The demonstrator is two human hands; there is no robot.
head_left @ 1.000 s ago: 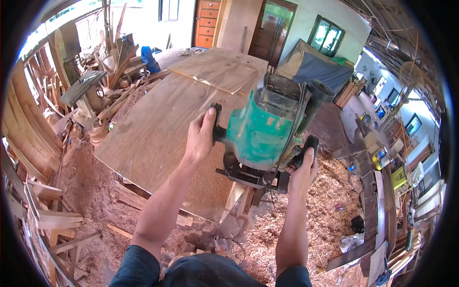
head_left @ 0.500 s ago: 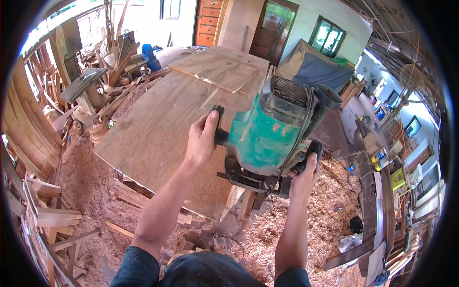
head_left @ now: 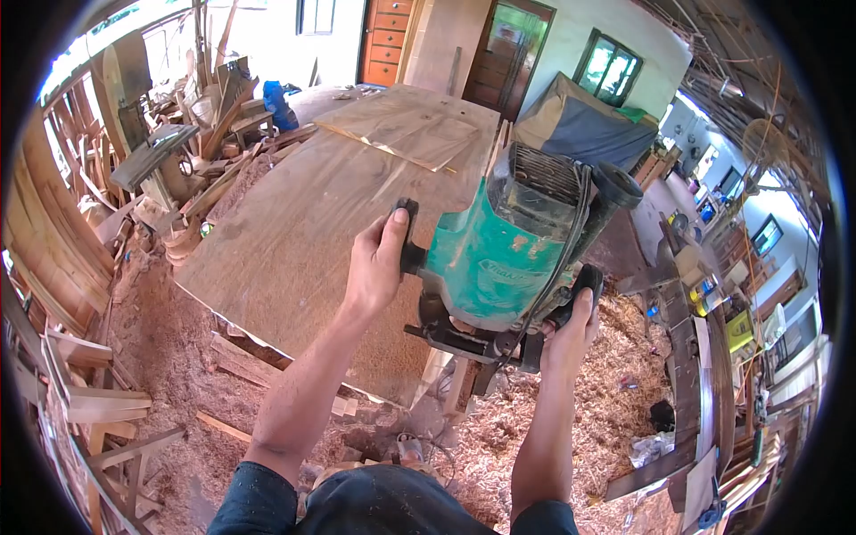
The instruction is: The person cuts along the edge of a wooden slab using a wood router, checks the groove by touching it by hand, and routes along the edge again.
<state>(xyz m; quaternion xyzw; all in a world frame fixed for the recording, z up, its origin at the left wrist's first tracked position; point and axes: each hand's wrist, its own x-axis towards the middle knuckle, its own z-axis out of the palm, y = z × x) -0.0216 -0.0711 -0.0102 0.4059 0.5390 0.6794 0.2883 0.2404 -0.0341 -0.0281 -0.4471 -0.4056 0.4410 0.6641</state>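
Green router (head_left: 495, 267) front & centre, up in front of the body, seen over the near R part of the surface (head_left: 267, 250); can't tell if its base (head_left: 473, 343) touches anything below. L hand (head_left: 374, 263) clamped round the L handle (head_left: 408, 236), thumb up top; R hand (head_left: 566, 337) wrapped on the R handle (head_left: 585, 292), thumb along it. Both grips look firm, but it's prob. a heavy lump: if one hand slackens, I'd expect a tip to that side & a knock to the base.

Black cord (head_left: 581, 209) drapes down the motor's R side, v. close to the R hand. Danger there: a snag on fingers or handle could yank the tool off line. Bit's not visible, so can't say if it's spinning; if it is, any slip is far worse.

Further out, a thinner panel (head_left: 410, 134) lies on the far part of the surface; its raised edge could catch a base sliding that way. Down low, loose shavings (head_left: 535, 437) cover the floor, foot (head_left: 410, 448) among them: poss. skid, & w/ both hands full, no quick save.
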